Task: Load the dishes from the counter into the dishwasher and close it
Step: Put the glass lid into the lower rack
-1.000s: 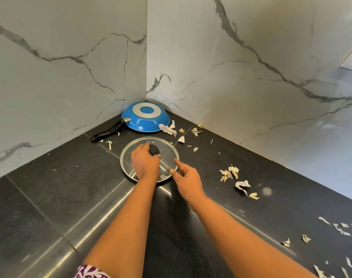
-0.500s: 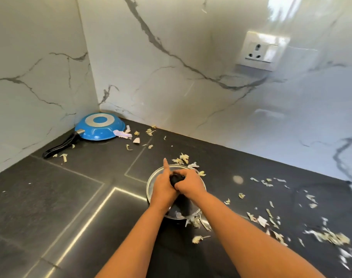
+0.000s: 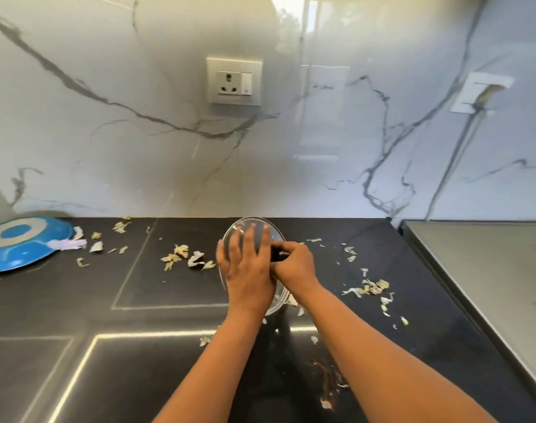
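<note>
1. Since 0.5 s ago: glass lid (image 3: 254,228) raised off the black counter (image 3: 77,300) and tipped up on edge; a second ago lying flat close to the blue pan (image 3: 19,242) in the corner, now well right of it, roughly below the wall socket (image 3: 234,81). View swung right as well.
2. Left hand (image 3: 245,267): fingers straight and spread, palm pressed flat against the near face of the lid. Not curled round anything.
3. Right hand (image 3: 294,264): fingers curled round the lid's black knob (image 3: 275,253), gripping it from the right side.
4. Lid: upper rim visible above the left fingertips, lower rim showing below the wrists; whether the lower edge touches the counter, cannot tell.
5. Blue pan: upside down at far left, cut by the frame edge, close to the marble backsplash (image 3: 138,148).
6. Vegetable peelings (image 3: 181,253) scattered left of the lid, a second patch to the right, more near the forearms.
7. Open room: bare counter stretch between pan and lid apart from scraps; dark open area in the lower left.
8. Right boundary: counter edge meets a grey steel surface (image 3: 489,270); back edge closed by the backsplash.
</note>
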